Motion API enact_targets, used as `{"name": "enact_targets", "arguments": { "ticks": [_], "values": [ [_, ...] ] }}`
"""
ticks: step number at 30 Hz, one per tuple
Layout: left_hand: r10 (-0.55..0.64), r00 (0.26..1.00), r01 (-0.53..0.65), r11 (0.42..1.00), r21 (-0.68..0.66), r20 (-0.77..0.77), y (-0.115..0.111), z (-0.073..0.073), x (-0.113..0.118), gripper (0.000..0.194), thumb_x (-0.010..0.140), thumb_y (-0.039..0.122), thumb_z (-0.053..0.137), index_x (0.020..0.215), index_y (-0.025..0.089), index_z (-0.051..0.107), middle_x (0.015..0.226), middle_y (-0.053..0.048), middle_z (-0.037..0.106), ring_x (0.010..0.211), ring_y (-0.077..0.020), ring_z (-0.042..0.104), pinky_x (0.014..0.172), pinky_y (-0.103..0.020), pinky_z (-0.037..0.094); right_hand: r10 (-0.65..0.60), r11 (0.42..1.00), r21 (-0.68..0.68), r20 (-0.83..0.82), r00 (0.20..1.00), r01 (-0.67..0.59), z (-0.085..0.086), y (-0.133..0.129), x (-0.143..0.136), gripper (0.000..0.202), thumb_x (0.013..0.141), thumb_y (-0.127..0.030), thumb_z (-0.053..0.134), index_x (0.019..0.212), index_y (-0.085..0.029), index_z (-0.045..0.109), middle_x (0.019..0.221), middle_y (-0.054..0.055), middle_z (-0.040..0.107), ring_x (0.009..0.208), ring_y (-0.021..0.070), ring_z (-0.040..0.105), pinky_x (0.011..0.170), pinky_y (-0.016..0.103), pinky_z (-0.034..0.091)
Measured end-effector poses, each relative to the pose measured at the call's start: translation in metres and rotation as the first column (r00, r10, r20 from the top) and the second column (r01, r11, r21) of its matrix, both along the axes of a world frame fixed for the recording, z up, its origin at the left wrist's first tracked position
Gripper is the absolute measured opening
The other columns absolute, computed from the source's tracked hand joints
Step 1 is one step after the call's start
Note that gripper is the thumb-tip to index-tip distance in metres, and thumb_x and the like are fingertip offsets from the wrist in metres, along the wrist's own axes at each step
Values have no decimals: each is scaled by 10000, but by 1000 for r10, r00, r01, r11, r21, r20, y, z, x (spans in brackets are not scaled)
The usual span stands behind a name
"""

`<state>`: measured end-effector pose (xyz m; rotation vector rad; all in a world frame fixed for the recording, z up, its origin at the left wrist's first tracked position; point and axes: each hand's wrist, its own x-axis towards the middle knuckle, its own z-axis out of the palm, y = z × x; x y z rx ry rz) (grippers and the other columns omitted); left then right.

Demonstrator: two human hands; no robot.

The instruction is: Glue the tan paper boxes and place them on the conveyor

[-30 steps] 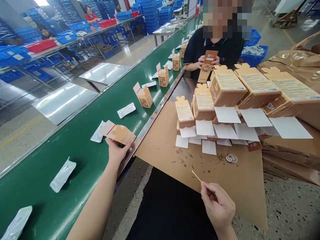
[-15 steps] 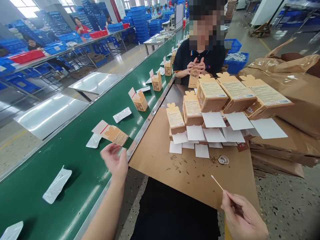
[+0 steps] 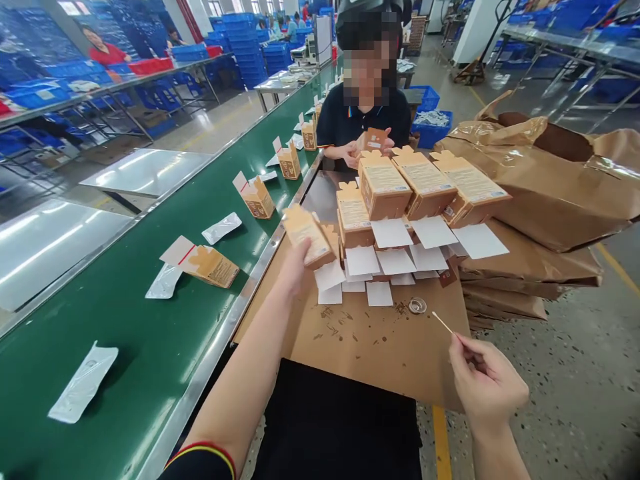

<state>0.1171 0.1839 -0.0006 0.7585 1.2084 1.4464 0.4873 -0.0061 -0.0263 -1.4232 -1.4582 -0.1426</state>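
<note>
My left hand (image 3: 299,261) is closed on a small tan printed carton (image 3: 311,239) at the left end of the stacked cartons. White flaps (image 3: 393,233) hang open from the stack toward me. Between thumb and fingertips, my right hand (image 3: 487,377) pinches a cotton swab (image 3: 444,323), its white tip pointing up and left. A small clear round dish (image 3: 417,305) lies on the brown board (image 3: 350,357), left of the swab, with dark spots and smears beside it. Upright cartons fill the stack (image 3: 385,187) behind.
A green conveyor belt (image 3: 150,347) on my left carries open cartons (image 3: 215,265) and white sachets (image 3: 85,383). Across the board, a co-worker (image 3: 367,113) holds a brown carton. Large brown paper bags (image 3: 550,180) are piled on the right.
My left hand has moved from over the belt's edge to the stack and taken hold of a carton. My right hand keeps its swab. The whole view has shifted.
</note>
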Motion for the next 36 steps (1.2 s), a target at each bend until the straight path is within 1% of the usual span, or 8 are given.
{"name": "enact_targets", "arguments": {
  "ticks": [4, 10, 15, 18, 20, 25, 29, 36],
  "values": [
    [43, 998, -45, 998, 34, 45, -65, -1, -21, 798, 823, 592, 974, 1492, 236, 721, 1493, -150, 819, 1469, -414, 749, 1150, -518, 674, -63, 993, -103, 14, 998, 64, -14, 22, 2, 370, 1089, -468, 769, 827, -218, 841, 673, 49, 766, 538, 177, 666, 569, 306, 592],
    [37, 993, -47, 995, -88, -114, -142, -28, -36, 929, 731, 510, 1093, 1480, 279, 594, 1529, -150, 781, 1443, -398, 765, 1167, -544, 671, 21, 982, -189, 34, 999, -14, -24, 42, 7, 381, 1077, -491, 751, 831, -218, 851, 691, 49, 782, 547, 181, 687, 592, 303, 600],
    [21, 972, -44, 995, -92, -232, -146, -34, -37, 847, 675, 447, 1130, 1303, 306, 581, 1333, -88, 830, 1318, -366, 823, 1131, -530, 701, 34, 991, -127, -30, 999, -38, -15, 26, -10, 262, 1062, -402, 830, 891, -209, 873, 715, 53, 799, 545, 177, 688, 583, 308, 615],
    [-25, 974, -1, 994, -111, -225, -144, -31, -38, 864, 662, 452, 1132, 1323, 293, 597, 1340, -102, 842, 1321, -382, 827, 1145, -559, 693, 291, 949, -92, -118, 949, -303, -10, 8, -59, 94, 1052, -222, 849, 963, -228, 878, 756, 26, 806, 561, 158, 696, 539, 276, 593],
    [-51, 976, 22, 991, -135, -209, -145, -32, -37, 854, 680, 491, 1119, 1340, 280, 619, 1351, -122, 849, 1314, -390, 832, 1153, -574, 685, 413, 889, -125, -198, 889, -441, -10, 0, -103, 149, 1070, -141, 793, 965, -236, 840, 771, 7, 785, 585, 141, 692, 552, 254, 591],
    [-15, 976, -12, 992, -123, -217, -149, -40, -34, 803, 688, 542, 1110, 1295, 265, 662, 1336, -140, 859, 1281, -390, 839, 1142, -576, 679, 542, 804, -144, -221, 810, -577, -31, 4, -178, 237, 1113, -104, 665, 953, -230, 786, 735, -12, 704, 601, 130, 644, 578, 244, 567],
    [2, 974, -30, 992, -120, -227, -150, -41, -32, 783, 681, 546, 1113, 1272, 263, 682, 1286, -126, 864, 1239, -386, 848, 1113, -572, 690, 579, 772, -182, -195, 792, -609, -44, 9, -187, 259, 1085, -72, 663, 914, -229, 776, 735, -16, 685, 597, 126, 625, 584, 242, 546],
    [6, 973, -35, 992, -123, -229, -150, -42, -30, 814, 690, 559, 1111, 1321, 270, 685, 1296, -121, 864, 1229, -378, 851, 1104, -555, 698, 592, 768, -184, -161, 790, -613, -42, 8, -183, 285, 1119, -80, 624, 926, -227, 773, 737, -9, 674, 595, 127, 608, 560, 251, 522]
  ]
}}
